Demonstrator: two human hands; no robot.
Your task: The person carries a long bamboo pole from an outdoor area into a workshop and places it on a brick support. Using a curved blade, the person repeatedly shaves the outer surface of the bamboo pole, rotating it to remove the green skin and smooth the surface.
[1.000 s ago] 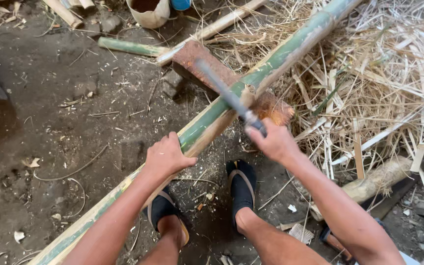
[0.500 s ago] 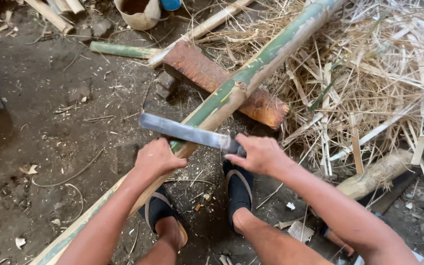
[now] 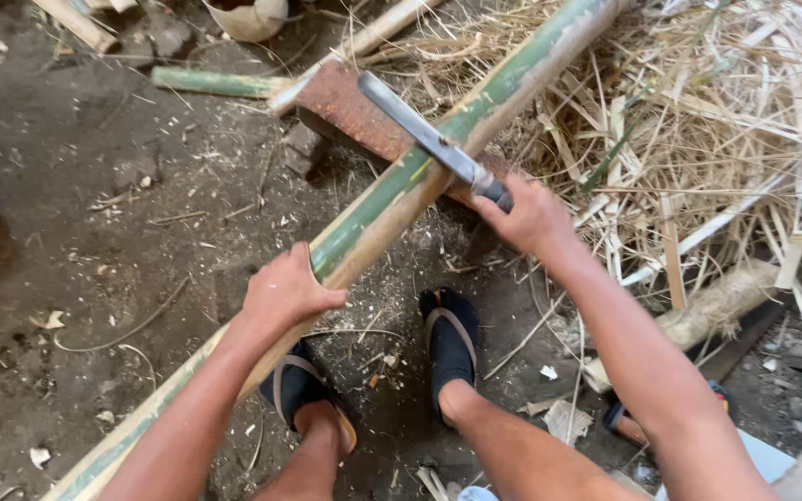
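Seen from the head camera, looking down: a long green bamboo pole with a pale stripped side runs diagonally from the lower left corner up to the top right, resting across a rusty brown block on dark dirt ground. The left hand wraps over the pole near its middle, fingers curled around it in a firm grasp. The right hand is clenched around the handle of a long grey steel chopping knife, whose blade lies across the pole where it crosses the rusty block, pointing up and left. Below the pole, two feet in black sandals stand on the dirt. A heap of dry straw-coloured bamboo shavings fills the right side. A short green bamboo piece lies at upper left.
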